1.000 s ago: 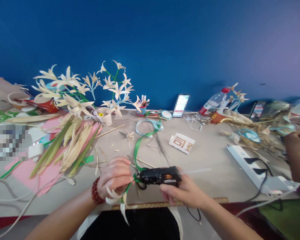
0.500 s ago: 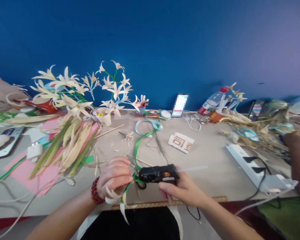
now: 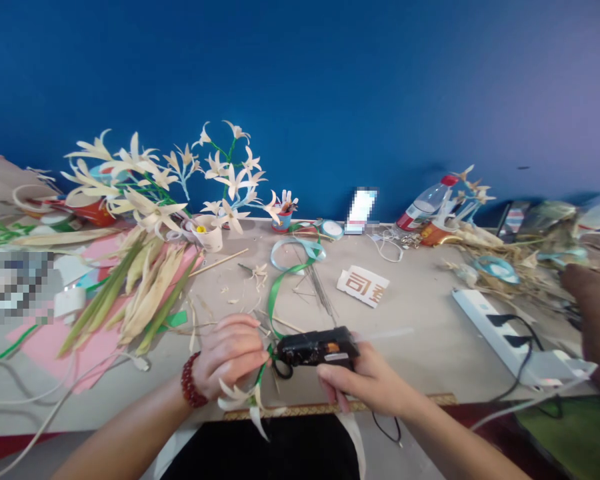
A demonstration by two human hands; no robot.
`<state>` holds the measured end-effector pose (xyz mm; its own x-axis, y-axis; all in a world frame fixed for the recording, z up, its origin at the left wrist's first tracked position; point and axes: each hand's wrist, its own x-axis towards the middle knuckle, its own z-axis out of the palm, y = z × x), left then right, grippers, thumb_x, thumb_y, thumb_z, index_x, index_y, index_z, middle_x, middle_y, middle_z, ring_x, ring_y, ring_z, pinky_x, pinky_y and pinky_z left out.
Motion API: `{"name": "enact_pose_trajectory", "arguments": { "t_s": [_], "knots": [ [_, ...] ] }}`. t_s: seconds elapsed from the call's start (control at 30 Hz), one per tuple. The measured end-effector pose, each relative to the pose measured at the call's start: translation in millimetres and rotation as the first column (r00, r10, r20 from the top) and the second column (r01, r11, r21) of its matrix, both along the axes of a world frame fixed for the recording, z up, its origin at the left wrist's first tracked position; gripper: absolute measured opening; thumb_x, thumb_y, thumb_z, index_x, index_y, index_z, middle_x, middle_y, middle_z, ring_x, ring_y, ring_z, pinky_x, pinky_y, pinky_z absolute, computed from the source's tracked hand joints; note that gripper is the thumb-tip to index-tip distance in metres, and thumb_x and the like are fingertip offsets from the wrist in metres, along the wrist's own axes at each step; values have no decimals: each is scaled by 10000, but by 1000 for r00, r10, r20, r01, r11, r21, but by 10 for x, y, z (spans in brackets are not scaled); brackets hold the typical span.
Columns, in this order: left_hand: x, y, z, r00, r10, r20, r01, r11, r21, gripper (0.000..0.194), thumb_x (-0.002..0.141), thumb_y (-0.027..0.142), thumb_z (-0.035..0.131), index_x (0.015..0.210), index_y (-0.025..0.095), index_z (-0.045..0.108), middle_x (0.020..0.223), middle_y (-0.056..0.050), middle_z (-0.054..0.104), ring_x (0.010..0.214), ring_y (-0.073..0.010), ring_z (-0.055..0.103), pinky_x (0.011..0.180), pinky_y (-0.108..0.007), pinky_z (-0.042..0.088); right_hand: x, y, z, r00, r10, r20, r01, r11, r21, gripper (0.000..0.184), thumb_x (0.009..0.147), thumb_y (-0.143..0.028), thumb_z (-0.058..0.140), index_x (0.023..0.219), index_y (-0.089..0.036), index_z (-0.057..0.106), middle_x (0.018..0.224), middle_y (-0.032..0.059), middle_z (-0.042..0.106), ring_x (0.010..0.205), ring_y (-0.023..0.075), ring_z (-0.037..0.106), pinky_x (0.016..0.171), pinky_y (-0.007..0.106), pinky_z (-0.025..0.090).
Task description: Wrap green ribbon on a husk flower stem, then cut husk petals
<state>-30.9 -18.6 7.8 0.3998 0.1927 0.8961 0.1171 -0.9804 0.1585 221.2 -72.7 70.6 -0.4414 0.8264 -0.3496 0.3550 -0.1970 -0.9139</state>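
My left hand (image 3: 234,353) is closed on the green stem of a cream husk flower (image 3: 253,402), whose petals hang down below the fingers near the table's front edge. In my right hand (image 3: 367,380) is a black glue gun (image 3: 317,348), a clear glue stick (image 3: 390,335) poking out of its back end. The gun's nozzle points left, close against my left fingertips and the stem; whether it touches cannot be made out. From the stem a green ribbon (image 3: 274,293) runs up the table. Black scissor handles (image 3: 283,368) lie partly hidden beneath the gun.
Dried husks (image 3: 145,293) lie on pink paper at left, with finished flowers (image 3: 230,180) in cups behind. A white power strip (image 3: 505,340) with cables stands at right, near another person's hand (image 3: 587,300). Thin wires (image 3: 320,287) and a torn paper label (image 3: 363,285) lie mid-table.
The flower has swung slightly to the right and turned a little under my left hand. The glue gun has hardly moved. The other person's hand at right has shifted slightly left.
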Motion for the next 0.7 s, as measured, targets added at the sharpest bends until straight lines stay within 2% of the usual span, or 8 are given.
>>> {"name": "enact_pose_trajectory", "arguments": {
  "t_s": [0.23,0.53,0.7],
  "knots": [
    [0,7,4,1000,20,21,-20,1000,-1,220,755,66,687,960,123,631,835,-42,680,739,-150,666,821,-414,583,44,0,3,999,-24,-47,22,999,-39,488,837,-554,554,574,-144,584,499,11,576,404,113,562,441,210,434],
    [-7,-4,-31,999,33,15,-33,999,-17,235,737,73,713,951,129,634,829,-35,689,737,-156,670,825,-422,577,-26,14,15,1000,-29,3,29,1000,-4,486,834,-542,564,560,-141,589,463,6,553,404,109,540,452,214,425],
    [-26,5,-47,999,46,3,-46,999,-25,245,748,81,702,975,145,633,832,-33,700,728,-161,667,833,-431,576,-15,23,-8,985,-75,-153,57,991,-118,471,835,-542,569,584,-143,574,527,22,605,396,97,547,409,192,388]
  ]
}}
